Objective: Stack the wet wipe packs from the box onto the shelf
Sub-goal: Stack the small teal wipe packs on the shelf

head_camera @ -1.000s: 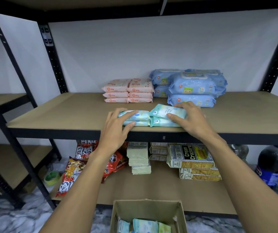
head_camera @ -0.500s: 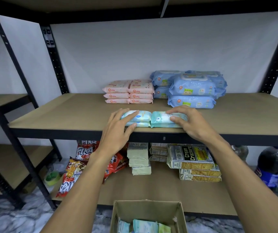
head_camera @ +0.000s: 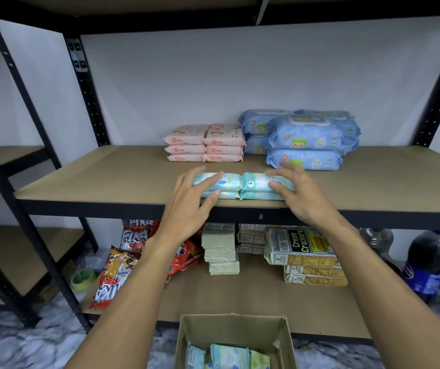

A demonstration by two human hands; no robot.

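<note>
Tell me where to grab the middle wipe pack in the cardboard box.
Pinch its top edge, coming straight down from above. The middle pack stands on end in the box, between two neighbouring packs, so only that upper edge is exposed.

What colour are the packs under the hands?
The packs are pale teal with white; head view.

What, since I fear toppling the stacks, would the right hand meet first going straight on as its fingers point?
The right hand lies on the teal packs. Past them, over bare shelf, it would probably meet the pink packs first, though depth is unclear.
</note>
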